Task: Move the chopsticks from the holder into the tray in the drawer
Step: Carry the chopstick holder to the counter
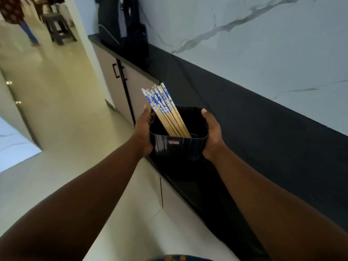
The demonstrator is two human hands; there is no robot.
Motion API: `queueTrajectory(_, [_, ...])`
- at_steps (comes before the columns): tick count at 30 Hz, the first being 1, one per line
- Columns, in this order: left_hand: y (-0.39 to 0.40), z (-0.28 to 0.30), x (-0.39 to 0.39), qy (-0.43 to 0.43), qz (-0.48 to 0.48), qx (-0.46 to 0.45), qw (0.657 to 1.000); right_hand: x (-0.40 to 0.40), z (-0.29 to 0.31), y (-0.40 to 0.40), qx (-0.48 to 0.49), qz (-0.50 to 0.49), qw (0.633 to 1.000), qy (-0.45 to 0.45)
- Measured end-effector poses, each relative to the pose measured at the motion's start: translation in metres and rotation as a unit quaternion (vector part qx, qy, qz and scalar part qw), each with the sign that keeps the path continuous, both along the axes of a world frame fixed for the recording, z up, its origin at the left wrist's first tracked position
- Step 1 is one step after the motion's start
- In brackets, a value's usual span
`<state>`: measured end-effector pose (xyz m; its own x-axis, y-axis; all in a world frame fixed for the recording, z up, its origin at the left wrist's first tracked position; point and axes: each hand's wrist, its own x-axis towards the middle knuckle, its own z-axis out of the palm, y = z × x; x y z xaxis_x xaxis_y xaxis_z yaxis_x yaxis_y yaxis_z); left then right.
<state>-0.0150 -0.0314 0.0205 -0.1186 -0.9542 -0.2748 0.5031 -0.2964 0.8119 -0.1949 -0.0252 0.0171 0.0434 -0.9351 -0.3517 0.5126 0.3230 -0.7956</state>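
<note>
Arms reach forward from the camera, and both hands clamp the holder [178, 142] between them: the left hand [144, 132] pressed on its left wall, the right hand [211, 136] on its right wall, thumb hooked over the rim. Whether the holder rests on the counter [263, 140] or hangs just above its front edge, I cannot tell. Chopsticks [165, 112] stand inside the holder, leaning up and left, their blue-patterned ends well clear of the rim.

No drawer or tray is in view, so the step in hand looks like carrying or placing the holder. Keep it level and squeezed evenly (the leaning sticks could slide out on a tilt).

Right of the holder the counter is bare up to the marble wall [244, 44]. Left of it lies open floor [56, 91]. Beyond the holder stand closed cabinet doors [116, 72] and, farther back, a dark bag [124, 25] on the counter.
</note>
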Motion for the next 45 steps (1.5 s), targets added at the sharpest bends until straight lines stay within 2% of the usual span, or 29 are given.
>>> queueTrajectory(5, [0.031, 0.004, 0.057, -0.005, 0.032, -0.012, 0.999, 0.052, 0.005, 0.02, -0.006, 0.039, 0.997, 0.061])
queueTrajectory(11, [0.093, -0.008, 0.138, 0.017, 0.098, -0.01, 0.995, 0.132, -0.004, 0.063, -0.004, 0.111, 0.991, 0.077])
queueTrajectory(14, [0.143, -0.023, 0.184, 0.024, 0.14, 0.02, 0.99, 0.183, -0.018, 0.094, 0.017, 0.163, 0.984, 0.073])
queueTrajectory(21, [0.288, -0.09, 0.302, -0.066, 0.245, 0.095, 0.963, 0.315, -0.079, 0.184, 0.099, 0.316, 0.94, 0.079])
queueTrajectory(28, [0.427, -0.137, 0.398, -0.065, 0.385, 0.213, 0.896, 0.442, -0.128, 0.278, 0.114, 0.48, 0.861, 0.121])
queueTrajectory(35, [0.541, -0.166, 0.447, 0.047, 0.441, 0.316, 0.839, 0.559, -0.144, 0.348, 0.089, 0.617, 0.768, 0.145])
queueTrajectory(39, [0.588, -0.175, 0.469, 0.106, 0.509, 0.342, 0.783, 0.628, -0.152, 0.385, 0.053, 0.681, 0.705, 0.191])
queueTrajectory(43, [0.624, -0.174, 0.49, 0.13, 0.602, 0.343, 0.709, 0.69, -0.153, 0.423, 0.023, 0.742, 0.64, 0.199])
queueTrajectory(45, [0.643, -0.172, 0.496, 0.141, 0.641, 0.331, 0.678, 0.716, -0.153, 0.446, 0.023, 0.783, 0.592, 0.189])
